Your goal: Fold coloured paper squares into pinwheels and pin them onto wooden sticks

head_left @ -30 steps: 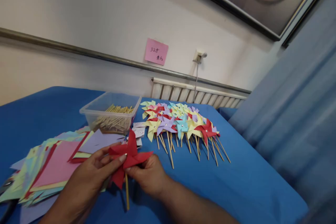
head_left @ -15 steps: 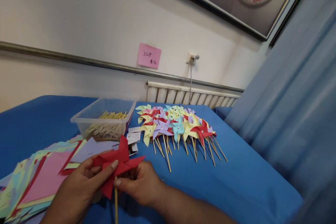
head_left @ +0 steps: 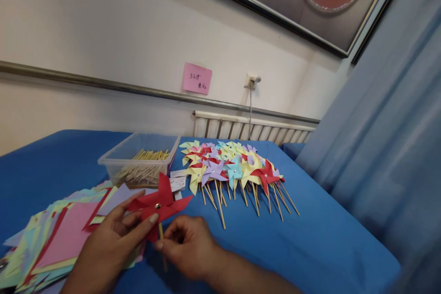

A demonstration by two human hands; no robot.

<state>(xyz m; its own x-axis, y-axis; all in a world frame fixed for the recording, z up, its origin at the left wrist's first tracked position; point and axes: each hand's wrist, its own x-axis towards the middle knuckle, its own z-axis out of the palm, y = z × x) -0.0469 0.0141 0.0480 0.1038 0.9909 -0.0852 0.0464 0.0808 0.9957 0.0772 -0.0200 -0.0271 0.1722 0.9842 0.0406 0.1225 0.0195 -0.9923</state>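
A red paper pinwheel with a shiny pin at its centre is held up in front of me. My left hand grips it from the left, thumb on the front near the pin and fingers behind the blades. Below the blades, my right hand pinches the pinwheel's thin wooden stick between thumb and forefinger. The stick's lower end points down and looks blurred. Beside my left hand lies a fanned pile of coloured paper sheets.
A clear plastic box of wooden sticks stands behind the paper, with small white cards beside it. Several finished pinwheels lie in rows on the blue-covered table. A blue curtain hangs at the right.
My left thumb has slid down off the pinwheel's centre, so the pin now shows. My right hand has moved slightly right and its grip on the stick has shifted.
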